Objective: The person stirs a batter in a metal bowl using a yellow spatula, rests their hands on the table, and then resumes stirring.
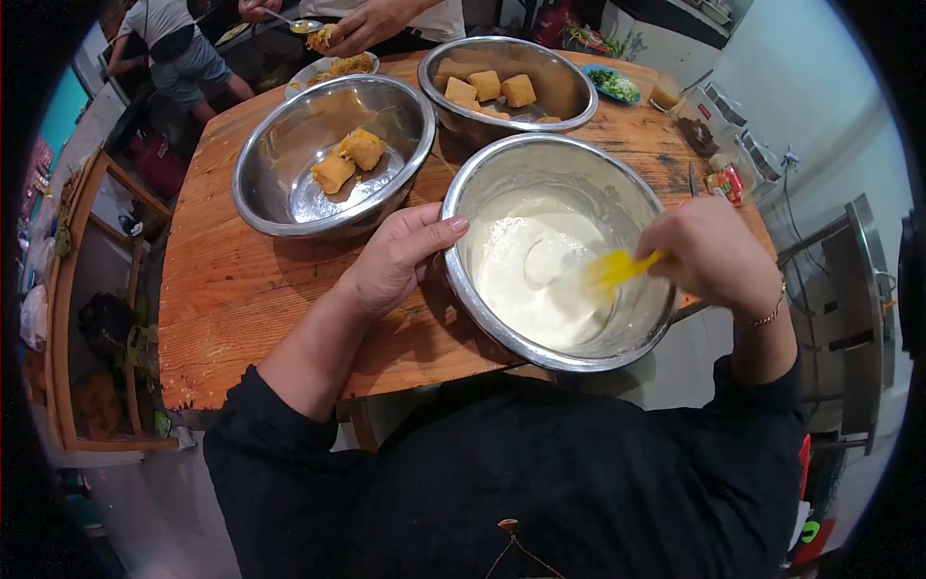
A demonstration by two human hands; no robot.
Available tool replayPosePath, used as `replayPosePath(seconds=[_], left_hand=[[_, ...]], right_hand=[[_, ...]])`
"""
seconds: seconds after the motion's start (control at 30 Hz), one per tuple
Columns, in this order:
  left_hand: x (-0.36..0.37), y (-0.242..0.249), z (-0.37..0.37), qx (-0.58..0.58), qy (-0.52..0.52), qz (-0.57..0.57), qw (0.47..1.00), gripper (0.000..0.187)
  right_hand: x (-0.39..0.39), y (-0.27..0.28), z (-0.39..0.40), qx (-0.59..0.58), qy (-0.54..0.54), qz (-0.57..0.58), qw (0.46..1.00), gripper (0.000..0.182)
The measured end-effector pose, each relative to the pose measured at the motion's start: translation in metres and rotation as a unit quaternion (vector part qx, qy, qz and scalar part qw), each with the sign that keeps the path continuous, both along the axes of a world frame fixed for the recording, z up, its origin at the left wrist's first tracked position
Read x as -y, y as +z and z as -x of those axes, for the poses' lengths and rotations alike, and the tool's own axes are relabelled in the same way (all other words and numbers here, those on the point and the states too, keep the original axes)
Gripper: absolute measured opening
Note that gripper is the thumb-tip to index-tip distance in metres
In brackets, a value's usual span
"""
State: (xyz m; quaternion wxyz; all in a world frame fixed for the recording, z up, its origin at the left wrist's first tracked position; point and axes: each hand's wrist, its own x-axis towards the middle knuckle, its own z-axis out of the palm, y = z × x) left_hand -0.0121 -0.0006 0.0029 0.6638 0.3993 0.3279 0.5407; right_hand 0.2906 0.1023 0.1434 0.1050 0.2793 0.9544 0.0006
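A large steel bowl (467, 280) of creamy white batter (521, 265) sits at the table's front edge, tilted toward me. My left hand (400, 253) grips its left rim, thumb on top and fingers hidden below. In my right hand (709, 249) is a yellow spatula (612, 270), its head blurred over the batter at the bowl's right side. Another steel bowl (253, 207), to the left, holds a few stuffed tofu pieces (362, 150). Behind, a third steel bowl (432, 72) contains several golden tofu cubes (518, 91).
Across the wooden table (227, 318), a person's hand (362, 27) works with a spoon (307, 26) over a plate of shredded filling (345, 68). At the back right are a plate of chopped greens (613, 84), a glass (665, 93), a knife (692, 179) and a red packet (725, 183).
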Motion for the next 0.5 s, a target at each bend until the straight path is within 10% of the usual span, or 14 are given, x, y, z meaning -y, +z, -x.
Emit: replayPosePath(seconds=[0.17,0.4,0.5], left_hand=[[-0.001,0.0,0.003,0.0,-0.02,-0.001,1.0,0.04],[-0.001,-0.003,0.0,-0.025,0.006,0.01,1.0,0.03],[-0.002,0.0,-0.002,-0.027,0.015,0.01,0.999,0.03]], right_hand=[[-0.02,-0.041,0.021,-0.184,-0.012,-0.127,0.975,0.016],[-0.002,-0.004,0.006,-0.044,0.025,0.099,0.994,0.02],[-0.01,-0.005,0.0,-0.074,-0.034,-0.044,0.996,0.019]])
